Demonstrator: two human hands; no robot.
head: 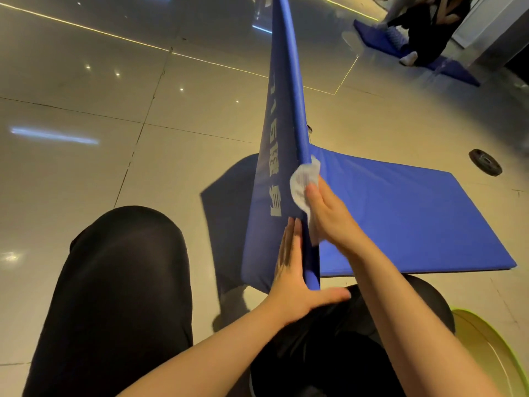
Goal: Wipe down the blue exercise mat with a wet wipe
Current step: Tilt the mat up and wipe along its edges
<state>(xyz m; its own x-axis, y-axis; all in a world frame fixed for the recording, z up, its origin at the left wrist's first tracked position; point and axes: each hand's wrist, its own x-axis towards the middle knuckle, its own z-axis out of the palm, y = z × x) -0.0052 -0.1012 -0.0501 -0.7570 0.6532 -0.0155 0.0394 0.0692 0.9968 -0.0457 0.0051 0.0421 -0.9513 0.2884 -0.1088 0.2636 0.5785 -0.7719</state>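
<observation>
- The blue mat (400, 213) is folded: one half lies flat on the floor (86, 116), reaching toward the right, and the other half is raised on edge, running up and away from the person's lap.
- The raised half seems to be stood up so its faces can be reached while the person sits.
- The left hand (294, 279) lies flat against the left face of the raised half, near its lower near corner, fingers straight and thumb spread under the edge. The grip is open; it props the panel rather than clasping it, probably as backing against the wiping pressure.
- The right hand (329, 216) presses a crumpled white wipe (303, 181) against the right side of the raised half, at its long edge beside the fold. The fingers look nearly straight over the wipe, so it is pushed, not pinched.
- With the hands facing each other across the panel, it is kept from tipping or bending.
- White printed characters run along the left face.
- Another person crouches on a second blue mat far off at the top right.
</observation>
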